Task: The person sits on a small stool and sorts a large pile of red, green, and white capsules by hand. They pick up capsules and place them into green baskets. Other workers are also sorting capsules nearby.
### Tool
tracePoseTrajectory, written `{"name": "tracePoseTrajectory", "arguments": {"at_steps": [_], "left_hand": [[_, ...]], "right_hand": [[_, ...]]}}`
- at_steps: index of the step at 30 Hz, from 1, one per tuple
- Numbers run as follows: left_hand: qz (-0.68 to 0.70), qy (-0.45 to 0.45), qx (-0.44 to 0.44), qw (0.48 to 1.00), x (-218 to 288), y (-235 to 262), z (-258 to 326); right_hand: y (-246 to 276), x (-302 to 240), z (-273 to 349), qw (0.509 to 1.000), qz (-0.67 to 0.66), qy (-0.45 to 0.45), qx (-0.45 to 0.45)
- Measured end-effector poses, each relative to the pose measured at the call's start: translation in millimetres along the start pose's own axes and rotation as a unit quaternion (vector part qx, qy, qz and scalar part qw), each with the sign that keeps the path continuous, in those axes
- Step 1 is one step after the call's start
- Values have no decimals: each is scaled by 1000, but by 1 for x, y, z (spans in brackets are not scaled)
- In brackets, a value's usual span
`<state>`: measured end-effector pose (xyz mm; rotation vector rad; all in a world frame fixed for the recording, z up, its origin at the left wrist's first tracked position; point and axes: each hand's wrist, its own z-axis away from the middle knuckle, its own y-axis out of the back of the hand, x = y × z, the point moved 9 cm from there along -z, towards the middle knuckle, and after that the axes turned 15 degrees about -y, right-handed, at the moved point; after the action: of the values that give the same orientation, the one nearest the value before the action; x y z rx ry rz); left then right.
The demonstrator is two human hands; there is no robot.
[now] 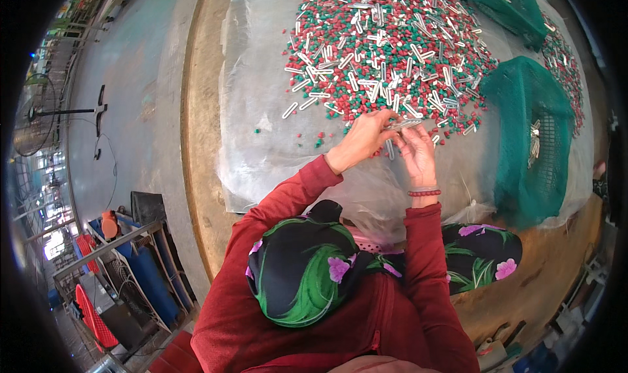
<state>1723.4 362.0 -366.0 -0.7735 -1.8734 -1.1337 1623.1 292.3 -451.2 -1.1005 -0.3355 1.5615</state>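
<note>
My left hand (364,136) and my right hand (416,152) meet at the near edge of a wide, loose pile. Between their fingertips is a small bundle of white elongated loop pieces (405,123), pinched from both sides. How many pieces are in it cannot be made out. The pile (392,52) mixes small red, green and white bits with many white loop pieces lying at all angles. One loop piece (390,149) lies on the sheet between my wrists. A red bead bracelet (424,192) circles my right wrist.
Translucent plastic sheeting (261,157) lies under the pile. To the right stands a green net-lined basket (513,151) with a few white pieces inside; another green basket (510,10) is farther back. A second pile (561,66) lies beyond them. A fan (40,115) stands far left.
</note>
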Motion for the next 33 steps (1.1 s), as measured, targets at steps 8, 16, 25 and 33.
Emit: {"name": "tracePoseTrajectory", "arguments": {"at_steps": [8,16,25,33], "left_hand": [[104,120,-84,984,-31,-10,23],[235,186,-145,943,-37,-25,41],[257,256,-169,916,-38,-26,61],[398,223,-129,880,-11,-29,44]], "right_hand": [[-9,-1,18,995,94,-25,23],[-24,2,30,954,296,-16,52],[-7,29,32,957,278,-76,43],[2,13,51,995,79,-50,25]]}}
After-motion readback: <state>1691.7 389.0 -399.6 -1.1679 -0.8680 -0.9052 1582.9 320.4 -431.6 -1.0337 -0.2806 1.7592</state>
